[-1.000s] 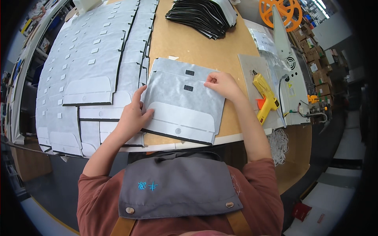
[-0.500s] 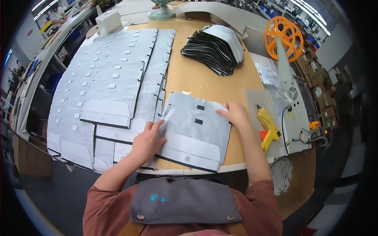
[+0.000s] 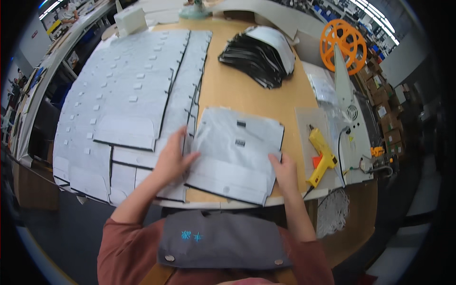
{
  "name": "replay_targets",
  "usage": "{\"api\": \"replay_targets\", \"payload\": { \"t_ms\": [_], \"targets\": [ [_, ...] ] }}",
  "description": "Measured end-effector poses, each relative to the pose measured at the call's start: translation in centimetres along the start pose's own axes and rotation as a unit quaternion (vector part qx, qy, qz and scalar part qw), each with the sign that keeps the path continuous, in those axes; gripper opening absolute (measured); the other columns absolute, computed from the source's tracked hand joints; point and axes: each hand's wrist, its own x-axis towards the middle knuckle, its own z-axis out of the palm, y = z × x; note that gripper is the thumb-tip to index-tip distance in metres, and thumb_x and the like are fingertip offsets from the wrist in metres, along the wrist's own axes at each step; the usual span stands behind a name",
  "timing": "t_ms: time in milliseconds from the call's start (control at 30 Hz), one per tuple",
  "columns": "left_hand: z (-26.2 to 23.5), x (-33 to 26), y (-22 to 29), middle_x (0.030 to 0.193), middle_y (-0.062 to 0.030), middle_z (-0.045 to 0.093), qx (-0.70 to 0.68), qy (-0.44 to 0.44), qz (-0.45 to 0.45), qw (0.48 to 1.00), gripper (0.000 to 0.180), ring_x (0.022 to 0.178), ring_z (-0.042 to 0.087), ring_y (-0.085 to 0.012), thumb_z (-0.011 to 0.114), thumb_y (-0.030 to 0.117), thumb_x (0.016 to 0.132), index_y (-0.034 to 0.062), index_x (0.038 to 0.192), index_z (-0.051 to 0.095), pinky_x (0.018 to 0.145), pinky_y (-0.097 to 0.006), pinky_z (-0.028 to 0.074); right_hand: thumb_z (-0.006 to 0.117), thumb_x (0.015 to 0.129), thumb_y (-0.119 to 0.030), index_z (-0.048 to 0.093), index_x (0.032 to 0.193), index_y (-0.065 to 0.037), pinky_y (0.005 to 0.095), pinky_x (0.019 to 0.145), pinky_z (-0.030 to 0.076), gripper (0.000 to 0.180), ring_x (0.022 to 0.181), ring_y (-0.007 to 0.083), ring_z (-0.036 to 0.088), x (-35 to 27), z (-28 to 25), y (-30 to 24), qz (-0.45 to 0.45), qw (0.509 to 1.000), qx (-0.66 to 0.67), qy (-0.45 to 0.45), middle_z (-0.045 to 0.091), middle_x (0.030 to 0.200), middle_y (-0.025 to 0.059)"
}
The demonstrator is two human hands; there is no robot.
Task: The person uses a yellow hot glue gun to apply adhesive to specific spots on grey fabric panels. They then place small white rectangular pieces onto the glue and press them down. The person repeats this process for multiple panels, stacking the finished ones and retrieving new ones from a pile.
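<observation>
A flat light-grey fabric panel (image 3: 216, 142) lies on the table before me, with two small black patches on its upper half and a white pocket-like strip with a black lower edge along its front. My left hand (image 3: 172, 159) is open beside the panel's left edge, thumb spread from the fingers and near the fabric. At the right edge, my right hand (image 3: 286, 175) has its thumb against the border, apart from the other fingers, which are partly curled and blurred. Overlapping rows of similar grey panels (image 3: 126, 107) with small white tabs lie to the left.
A fanned stack of black-and-white pieces (image 3: 259, 57) sits at the back. On the right are a yellow glue gun (image 3: 323, 156), a pale machine (image 3: 354, 128) with an orange reel (image 3: 342, 47), and a hanging bundle of white cord (image 3: 333, 213). A white container (image 3: 130, 21) stands back left.
My right hand has moved from the panel's far right corner down along its right edge toward me. My left hand's fingers have stretched out farther from me. The panel's right side lies flatter.
</observation>
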Motion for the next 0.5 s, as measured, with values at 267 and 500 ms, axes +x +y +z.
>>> {"api": "replay_targets", "payload": {
  "t_ms": [267, 500],
  "targets": [
    [-1.5, 5.8, 0.9, 0.078, -0.0049, 0.067, -0.237, -0.211, -0.282, 0.905, 0.043, 0.063, 0.058, -0.0114, 0.073, 0.032, 0.09, -0.0049, 0.111, 0.064, 0.057, -0.029, 0.046, 0.065, 0.092, -0.003, 0.061, 0.118, 0.005, 0.0284, 0.082, 0.054, 0.027, 0.092, 0.0136, 0.066, 3.0, -0.6, -2.5, 0.101, 0.945, 0.309, -0.042, 0.069, 0.111, 0.0085],
    [1.5, 8.7, -1.4, 0.067, -0.0089, 0.063, -0.118, -0.1, -0.159, 0.975, 0.037, 0.062, 0.061, -0.0191, 0.074, 0.022, 0.086, -0.0015, 0.113, 0.064, 0.059, -0.033, 0.048, 0.069, 0.09, -0.009, 0.063, 0.115, 0.003, 0.0282, 0.076, 0.053, 0.028, 0.085, 0.0132, 0.067, 9.3, -0.1, -1.9, 0.098, 0.976, 0.167, -0.098, 0.072, 0.1, 0.0091]
  ]
}}
